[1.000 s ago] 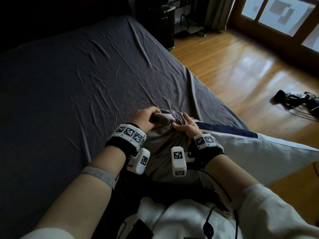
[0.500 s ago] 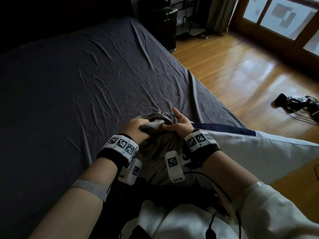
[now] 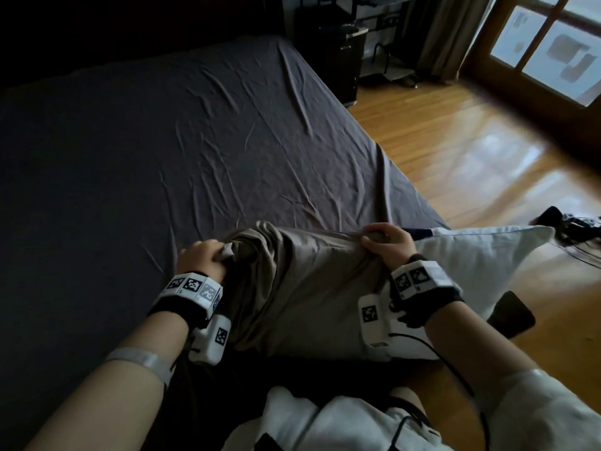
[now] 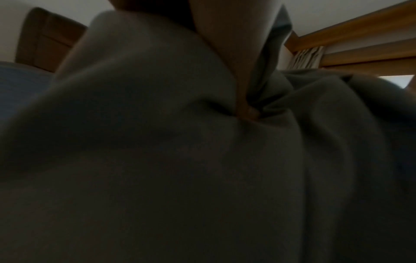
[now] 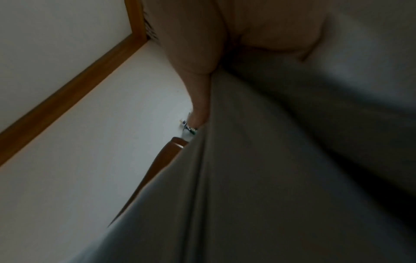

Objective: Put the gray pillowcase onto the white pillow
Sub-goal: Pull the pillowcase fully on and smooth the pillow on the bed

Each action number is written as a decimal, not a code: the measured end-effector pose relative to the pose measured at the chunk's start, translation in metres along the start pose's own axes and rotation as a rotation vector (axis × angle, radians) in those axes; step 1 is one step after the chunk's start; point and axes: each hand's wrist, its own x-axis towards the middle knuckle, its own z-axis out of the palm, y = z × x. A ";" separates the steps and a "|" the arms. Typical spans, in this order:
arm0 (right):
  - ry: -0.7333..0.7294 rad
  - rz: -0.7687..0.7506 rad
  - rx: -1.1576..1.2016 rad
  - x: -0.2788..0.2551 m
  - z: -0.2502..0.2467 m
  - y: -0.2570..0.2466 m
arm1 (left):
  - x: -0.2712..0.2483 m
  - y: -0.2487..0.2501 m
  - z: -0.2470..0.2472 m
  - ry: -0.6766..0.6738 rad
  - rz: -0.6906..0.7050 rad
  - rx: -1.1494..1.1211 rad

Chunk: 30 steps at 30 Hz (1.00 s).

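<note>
The gray pillowcase (image 3: 302,281) sheathes the near end of the white pillow (image 3: 481,255), which lies across the edge of the bed (image 3: 162,151). The left hand (image 3: 201,260) grips bunched cloth at one corner, and the right hand (image 3: 387,244) pinches the taut hem. The soft, creasing fabric should slide best if both hands pull evenly along the plump pillow, feeding the gathered folds forward.

No legible txt — wrist tags (image 3: 192,284) just patterns.
</note>
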 end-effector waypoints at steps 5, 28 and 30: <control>0.160 0.043 0.019 0.004 -0.019 0.017 | 0.009 0.036 -0.001 0.051 0.132 0.096; 0.497 0.188 -0.128 0.011 -0.118 0.020 | 0.031 -0.007 -0.054 -0.003 -0.293 0.215; 0.509 0.199 -0.114 0.007 -0.111 0.021 | 0.026 -0.001 -0.040 -0.035 -0.272 0.190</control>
